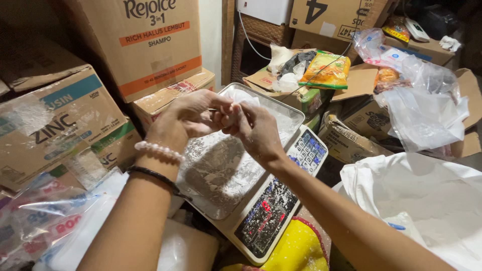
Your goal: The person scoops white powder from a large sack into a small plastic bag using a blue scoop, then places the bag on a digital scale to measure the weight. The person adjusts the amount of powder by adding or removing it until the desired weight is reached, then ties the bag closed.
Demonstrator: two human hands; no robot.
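Looking down past the yellow bag (pixel 296 249) and the powder-dusted scale tray (pixel 221 170), I see my left hand (pixel 188 116) and right hand (pixel 256 131) meeting fingertip to fingertip, both pinched narrow on a small clear plastic bag (pixel 241 98) held between them above the tray's far end, cardboard boxes (pixel 150 45) behind.

Both hands (pixel 223 120) together, fingers (pixel 236 113) pinched

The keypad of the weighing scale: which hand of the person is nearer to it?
Right. The right hand is just above and left of the keypad, its wrist beside it. The left hand is farther left, over the scale's floury tray.
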